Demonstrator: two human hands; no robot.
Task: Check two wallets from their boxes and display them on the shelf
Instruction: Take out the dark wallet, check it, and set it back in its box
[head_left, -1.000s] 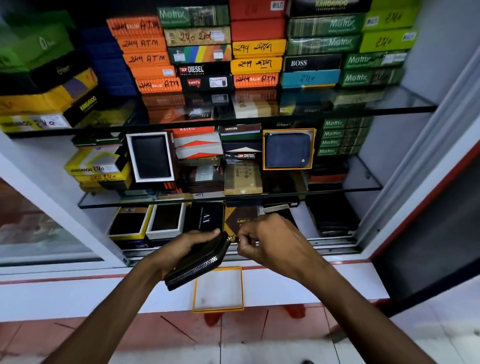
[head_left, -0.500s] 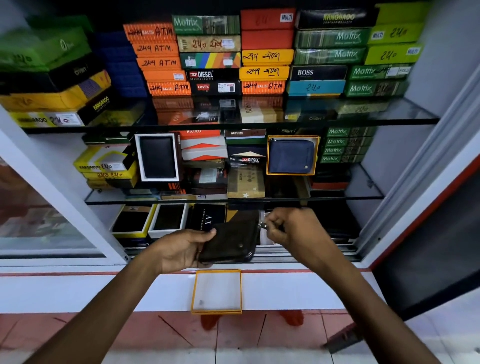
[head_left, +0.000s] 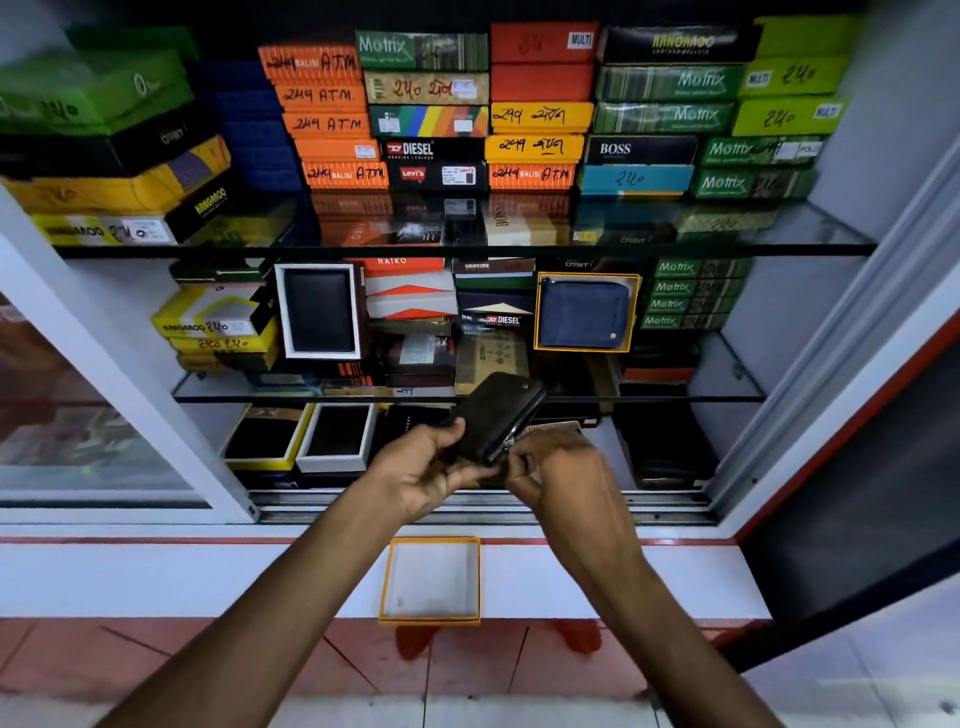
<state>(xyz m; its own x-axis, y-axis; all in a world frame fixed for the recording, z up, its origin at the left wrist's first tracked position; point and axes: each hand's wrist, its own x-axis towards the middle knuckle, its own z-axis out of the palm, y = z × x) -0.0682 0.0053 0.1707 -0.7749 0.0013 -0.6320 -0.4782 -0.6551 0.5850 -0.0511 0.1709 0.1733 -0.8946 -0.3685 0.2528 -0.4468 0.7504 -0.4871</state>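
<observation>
Glass shelves fill the far half of the scene inside a white-framed display cabinet, and boxed wallets are stacked on them in many colours: orange boxes marked "ATM", green "Motrix" boxes and a black "DIESEL" box on the top level. On the middle shelf a black wallet is shown upright in a white open box at the left, and a blue zip wallet stands in a yellow-edged box at the right. On the lowest level, at the left, two more open boxes with dark wallets are laid side by side.

Near the camera, a white worktop with a red strip along its far edge runs across the view. On it, at the centre, an empty yellow-rimmed box is set with its opening upward.

Above that box, in front of the lowest shelf, a dark zip wallet is held tilted, its upper corner reaching the edge of the middle shelf. The left hand is closed around the wallet's lower left part, thumb on its face. The right hand is pinched shut at the zip on the wallet's lower right edge, where a metal puller is seen just against the fingers. Whether the zip is open cannot be told.
</observation>
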